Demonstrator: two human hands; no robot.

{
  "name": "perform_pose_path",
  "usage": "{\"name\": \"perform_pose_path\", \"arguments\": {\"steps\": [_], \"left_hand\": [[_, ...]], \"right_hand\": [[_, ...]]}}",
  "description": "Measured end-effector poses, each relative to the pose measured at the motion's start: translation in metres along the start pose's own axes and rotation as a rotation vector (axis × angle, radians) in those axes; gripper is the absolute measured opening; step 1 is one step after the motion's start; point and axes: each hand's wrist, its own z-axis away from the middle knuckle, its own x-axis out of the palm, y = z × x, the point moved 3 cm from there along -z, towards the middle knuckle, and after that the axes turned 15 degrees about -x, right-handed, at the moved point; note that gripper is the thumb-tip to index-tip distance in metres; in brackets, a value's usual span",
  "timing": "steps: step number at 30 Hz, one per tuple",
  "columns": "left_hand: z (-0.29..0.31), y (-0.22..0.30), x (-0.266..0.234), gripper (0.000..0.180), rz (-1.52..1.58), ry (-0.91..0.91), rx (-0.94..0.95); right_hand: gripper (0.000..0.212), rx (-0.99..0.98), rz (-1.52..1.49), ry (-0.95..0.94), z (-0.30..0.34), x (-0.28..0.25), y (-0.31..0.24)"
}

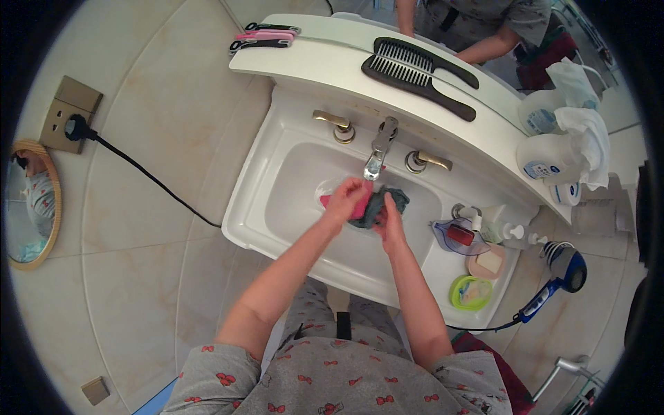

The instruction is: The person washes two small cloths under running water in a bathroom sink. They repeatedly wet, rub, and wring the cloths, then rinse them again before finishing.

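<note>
Over the white washbasin (287,200), beneath the tap's spout (377,153), I hold bunched cloth in two colours. My left hand (344,198) is closed on a bright pink cloth (362,205), its fingers just under the spout. Against it lies a crumpled dark grey-green cloth (372,210), gripped by my right hand (391,223) with the thumb and fingers around its right end. Whether the two colours are separate cloths or one piece, I cannot tell. My fingers and the folds hide part of the fabric.
Brass-coloured tap handles (335,122) flank the spout. A shelf above carries a black comb (418,86) and a tissue pack (553,153). Right of the bowl stand a soap dish (486,263), a green bowl (471,292) and pump bottles (508,232). A blue hair dryer (564,273) hangs farther right.
</note>
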Motion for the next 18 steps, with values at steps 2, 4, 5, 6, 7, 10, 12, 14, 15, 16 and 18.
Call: {"name": "perform_pose_path", "arguments": {"steps": [2,4,5,6,7,10,12,14,15,16,18], "left_hand": [[0.01,-0.034,0.011,0.024,-0.115,-0.013,-0.005],[0.023,-0.056,0.023,0.026,-0.138,-0.024,-0.048],[0.021,-0.06,0.019,0.03,-0.195,0.064,-0.142],[0.022,-0.068,0.005,0.034,-0.244,0.17,-0.241],[0.021,-0.075,-0.006,0.039,-0.294,0.267,-0.337],[-0.009,-0.086,-0.031,0.057,0.01,0.193,-0.343],[0.007,-0.029,-0.01,0.051,0.249,0.044,-0.566],[-0.011,-0.031,-0.022,0.044,0.237,-0.036,-0.527],[-0.014,-0.024,-0.018,0.041,0.223,-0.091,-0.516],[-0.015,-0.018,-0.014,0.036,0.006,-0.138,-0.482],[-0.014,-0.006,-0.001,0.031,-0.196,-0.142,-0.369]], "right_hand": [[0.039,0.208,-0.124,0.043,-0.025,-0.001,0.035],[0.035,-0.195,0.276,0.067,-0.05,-0.019,0.058],[0.034,-0.391,0.477,0.07,-0.055,-0.022,0.061],[0.029,-0.513,0.614,0.073,-0.045,-0.007,0.048],[0.027,-0.576,0.709,0.02,-0.035,0.004,0.036],[0.019,-0.811,0.817,-0.135,-0.002,0.033,0.009],[0.019,-0.834,0.87,-0.221,0.02,0.039,-0.001],[0.019,-0.809,0.862,-0.335,0.047,0.056,-0.011],[0.02,-0.784,0.829,-0.316,0.051,0.052,-0.012],[0.02,-0.758,0.796,-0.297,0.055,0.047,-0.012],[0.021,-0.773,0.75,-0.248,0.056,0.033,-0.01]]}}
